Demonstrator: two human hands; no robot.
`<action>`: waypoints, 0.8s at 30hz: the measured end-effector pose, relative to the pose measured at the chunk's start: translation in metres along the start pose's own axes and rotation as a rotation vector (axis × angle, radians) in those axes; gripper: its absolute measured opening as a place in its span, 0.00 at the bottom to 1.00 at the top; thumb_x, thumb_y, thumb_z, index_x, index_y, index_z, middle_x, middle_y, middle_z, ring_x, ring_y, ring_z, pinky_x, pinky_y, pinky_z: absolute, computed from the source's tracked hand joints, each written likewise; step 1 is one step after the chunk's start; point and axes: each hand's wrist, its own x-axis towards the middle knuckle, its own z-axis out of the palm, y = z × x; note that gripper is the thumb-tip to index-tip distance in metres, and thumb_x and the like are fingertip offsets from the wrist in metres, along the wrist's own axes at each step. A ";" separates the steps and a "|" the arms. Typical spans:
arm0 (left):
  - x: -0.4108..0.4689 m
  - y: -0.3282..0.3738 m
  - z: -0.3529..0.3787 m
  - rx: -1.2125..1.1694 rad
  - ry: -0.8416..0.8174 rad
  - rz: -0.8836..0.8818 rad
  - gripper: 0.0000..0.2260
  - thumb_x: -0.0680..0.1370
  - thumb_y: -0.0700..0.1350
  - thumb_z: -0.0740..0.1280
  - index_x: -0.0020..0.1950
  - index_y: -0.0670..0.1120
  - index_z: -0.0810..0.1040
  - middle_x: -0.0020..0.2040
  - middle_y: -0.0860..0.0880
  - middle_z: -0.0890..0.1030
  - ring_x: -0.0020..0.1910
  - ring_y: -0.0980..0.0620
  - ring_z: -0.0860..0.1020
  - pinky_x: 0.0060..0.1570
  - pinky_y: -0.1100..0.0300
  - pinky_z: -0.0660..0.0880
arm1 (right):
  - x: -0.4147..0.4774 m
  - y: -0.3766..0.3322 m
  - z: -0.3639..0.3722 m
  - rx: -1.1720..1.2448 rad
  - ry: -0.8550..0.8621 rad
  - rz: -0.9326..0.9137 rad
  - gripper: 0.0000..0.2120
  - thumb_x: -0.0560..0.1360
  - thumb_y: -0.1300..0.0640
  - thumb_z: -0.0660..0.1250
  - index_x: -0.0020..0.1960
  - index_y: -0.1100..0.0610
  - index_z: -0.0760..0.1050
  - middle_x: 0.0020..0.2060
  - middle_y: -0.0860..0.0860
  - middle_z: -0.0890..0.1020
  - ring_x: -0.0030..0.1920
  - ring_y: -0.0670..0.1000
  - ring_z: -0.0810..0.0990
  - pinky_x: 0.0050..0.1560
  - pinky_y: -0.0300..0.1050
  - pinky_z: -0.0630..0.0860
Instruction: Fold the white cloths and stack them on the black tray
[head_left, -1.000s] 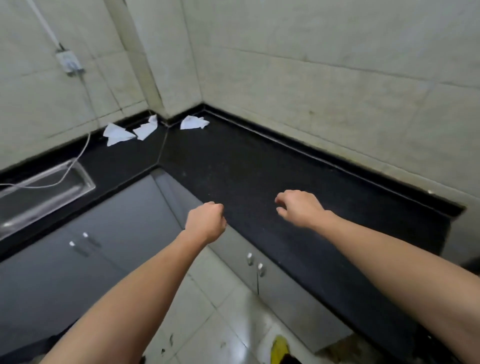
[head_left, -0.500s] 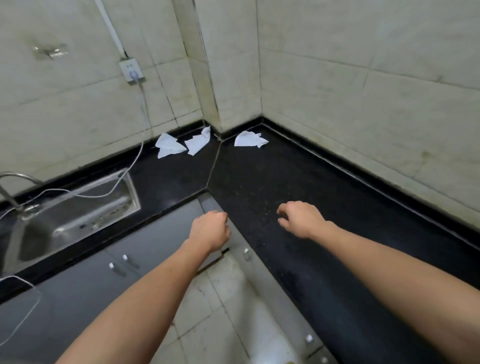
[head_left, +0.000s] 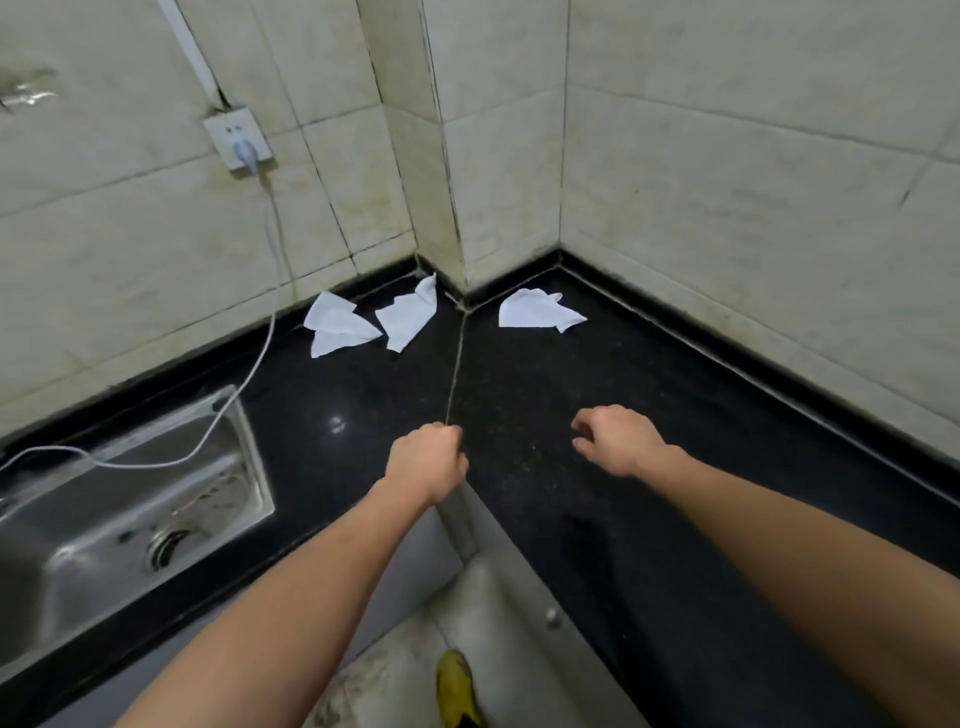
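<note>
- Against the earlier frames, the person has drawn nearer the corner: the left hand (head_left: 426, 462), which was over the cabinet front, is now over the inner corner of the table (head_left: 597, 530). The cloths lie where they did.
- Left fingers are curled into a tight fist around nothing. The right hand (head_left: 618, 441) is palm down with its fingers loosely bent, also holding nothing.
- All three cloths lie unfolded on the table in the far corner, at 12 o'clock from the hands and well apart from them.
- The left cloth (head_left: 337, 325) is a crumpled triangle with its tip toward 4 o'clock.
- The middle cloth (head_left: 408, 317), just beside it, runs from 1 to 7 o'clock.
- The right cloth (head_left: 537, 312) lies apart across the seam (head_left: 457, 358), its long axis from 9 to 3 o'clock.
- A steel sink (head_left: 254, 457) sits at 8 o'clock. A white cable (head_left: 249, 374) drops from the socket (head_left: 236, 143) at 10 o'clock and trails across it.
- A yellow shoe (head_left: 454, 686) shows at 6 o'clock on the floor.
</note>
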 end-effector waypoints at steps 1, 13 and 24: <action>0.017 -0.010 -0.001 -0.002 -0.005 0.020 0.09 0.77 0.48 0.60 0.51 0.46 0.76 0.53 0.45 0.78 0.53 0.41 0.78 0.47 0.51 0.73 | 0.016 -0.002 -0.001 0.011 -0.001 0.029 0.13 0.78 0.48 0.63 0.61 0.50 0.75 0.53 0.50 0.81 0.53 0.54 0.79 0.50 0.49 0.76; 0.214 -0.090 -0.020 -0.027 -0.052 0.219 0.09 0.77 0.49 0.60 0.50 0.45 0.76 0.50 0.46 0.77 0.50 0.44 0.77 0.46 0.52 0.72 | 0.173 -0.009 -0.016 0.109 0.017 0.307 0.14 0.76 0.48 0.64 0.60 0.49 0.75 0.54 0.50 0.82 0.54 0.55 0.79 0.49 0.47 0.75; 0.340 -0.087 0.034 -0.108 -0.207 0.196 0.09 0.77 0.47 0.60 0.51 0.45 0.76 0.49 0.46 0.78 0.48 0.45 0.78 0.42 0.55 0.70 | 0.332 0.066 0.004 0.249 0.118 0.581 0.24 0.76 0.51 0.65 0.71 0.54 0.67 0.63 0.58 0.71 0.62 0.61 0.73 0.56 0.55 0.74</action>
